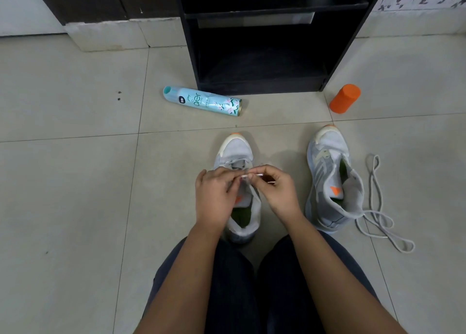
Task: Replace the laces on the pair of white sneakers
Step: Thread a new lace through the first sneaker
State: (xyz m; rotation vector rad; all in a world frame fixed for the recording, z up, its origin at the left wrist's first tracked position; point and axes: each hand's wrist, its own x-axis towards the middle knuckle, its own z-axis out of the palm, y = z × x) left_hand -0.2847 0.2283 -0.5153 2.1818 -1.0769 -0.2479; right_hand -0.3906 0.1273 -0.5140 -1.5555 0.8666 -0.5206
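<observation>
Lace, limp and light, likely best steered by its stiff tip; my left hand and right hand pinch it there.

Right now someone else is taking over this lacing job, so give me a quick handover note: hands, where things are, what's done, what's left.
Left hand and right hand: both pinch the lace end over the middle sneaker.
Other sneaker: stands to the right with no lace in it; a loose lace lies on the floor beside it.
Done: lace shows only at the middle sneaker's toe-end eyelets.
Left: finish lacing that shoe, then lace the other. I cannot tell whether the loose lace is old or new.
</observation>
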